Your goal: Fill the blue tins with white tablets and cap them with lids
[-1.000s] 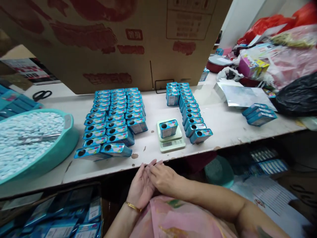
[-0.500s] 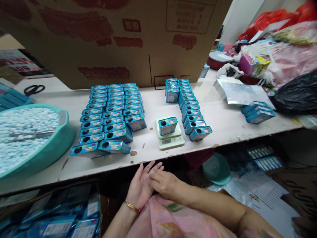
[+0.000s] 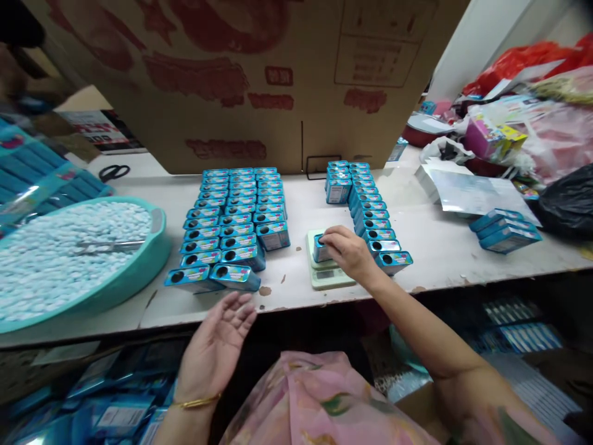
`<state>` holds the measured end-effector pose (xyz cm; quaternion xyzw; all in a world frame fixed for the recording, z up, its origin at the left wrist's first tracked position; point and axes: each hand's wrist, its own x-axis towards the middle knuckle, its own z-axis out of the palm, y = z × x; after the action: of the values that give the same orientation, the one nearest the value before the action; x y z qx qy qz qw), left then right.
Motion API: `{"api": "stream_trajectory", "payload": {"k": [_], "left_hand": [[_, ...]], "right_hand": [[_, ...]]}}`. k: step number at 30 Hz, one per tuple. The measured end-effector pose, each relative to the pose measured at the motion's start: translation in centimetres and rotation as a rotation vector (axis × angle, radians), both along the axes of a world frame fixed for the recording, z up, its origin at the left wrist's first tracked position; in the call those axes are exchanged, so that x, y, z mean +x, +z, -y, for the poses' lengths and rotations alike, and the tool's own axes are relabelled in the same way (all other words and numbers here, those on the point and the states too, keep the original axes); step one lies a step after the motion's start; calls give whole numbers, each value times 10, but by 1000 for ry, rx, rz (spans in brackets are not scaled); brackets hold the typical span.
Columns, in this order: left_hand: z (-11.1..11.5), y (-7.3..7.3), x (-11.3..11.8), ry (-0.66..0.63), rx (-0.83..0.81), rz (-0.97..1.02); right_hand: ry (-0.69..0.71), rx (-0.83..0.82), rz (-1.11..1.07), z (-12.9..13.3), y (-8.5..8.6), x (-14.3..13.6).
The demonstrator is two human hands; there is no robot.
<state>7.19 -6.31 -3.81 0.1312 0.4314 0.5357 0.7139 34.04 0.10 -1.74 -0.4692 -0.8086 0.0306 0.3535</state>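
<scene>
The right hand [image 3: 352, 250] covers most of the blue tin [image 3: 319, 252] standing on the pale green digital scale [image 3: 319, 283], so only the tin's left end shows. The thumb and fingertips of that hand are drawn together at the tin's top; whether they grip the tin or pinch some small piece, I cannot tell. The scale's grey readout [image 3: 327, 274] is too faint to read. The left hand [image 3: 215, 349], nearer the wearer than the scale and to its left, is palm up with fingers loosely curled; anything small in the palm is hard to make out. Farther left of the scale, a turquoise tub [image 3: 144, 266] of pale blue and white pellets [image 3: 50, 272] is cut off on its left side, with a metal utensil [image 3: 111, 247] partly showing among them. The big cardboard carton [image 3: 278, 136] behind the scale runs out of view at the top.

The tin on the scale is upright and glossy, with a dark patch by the fingertips. Similar tins stand in close rows left [image 3: 238, 228] and right [image 3: 370, 213] of the scale, many showing a round dark opening and bright printing on top
</scene>
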Motion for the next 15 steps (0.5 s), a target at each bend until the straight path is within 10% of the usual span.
{"api": "stream_trajectory", "payload": {"k": [10,15], "left_hand": [[-67,15,-134,349,392,-1094],[-120,21,-206,-98,-25,-1900]], "right_hand": [[-57,160,21,29,-1,8],[7,62,26,60,-46,14]]}}
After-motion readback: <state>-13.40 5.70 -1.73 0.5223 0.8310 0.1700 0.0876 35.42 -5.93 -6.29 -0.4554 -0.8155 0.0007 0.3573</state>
